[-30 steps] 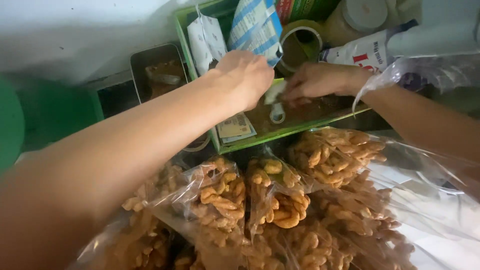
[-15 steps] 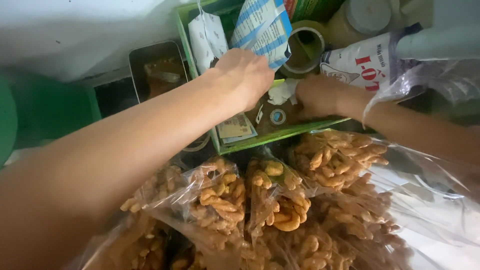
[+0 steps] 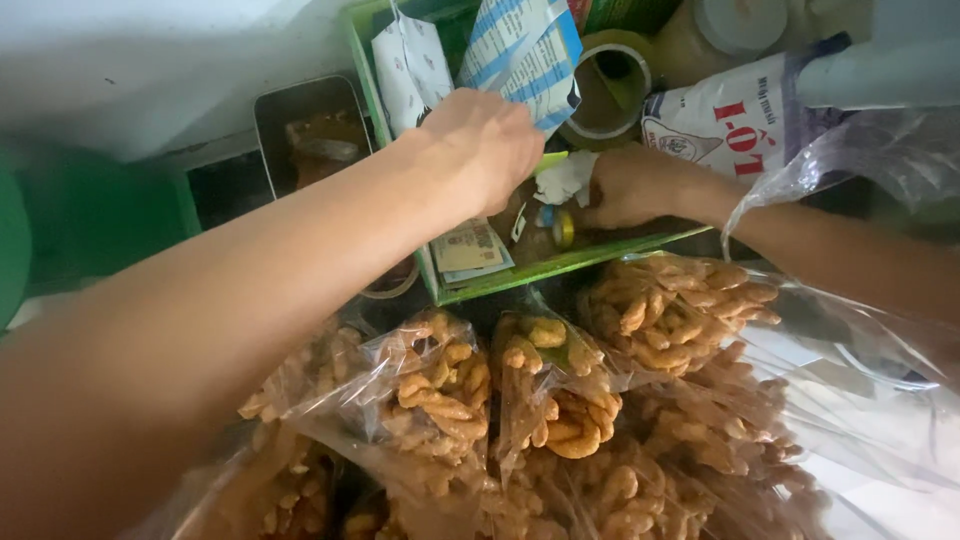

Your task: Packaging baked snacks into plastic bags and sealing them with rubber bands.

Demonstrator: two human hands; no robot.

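Glossy clear plastic snack bags (image 3: 440, 390), a seemingly plastic green tray (image 3: 560, 265), paper leaflets (image 3: 525, 50).

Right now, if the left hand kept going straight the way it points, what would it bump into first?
Probably the blue-and-white paper packet just past the left hand, with the roll of tape beside it; depth is unclear.

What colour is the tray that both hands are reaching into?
Green: the tray shows its bright green rim best in the head view.
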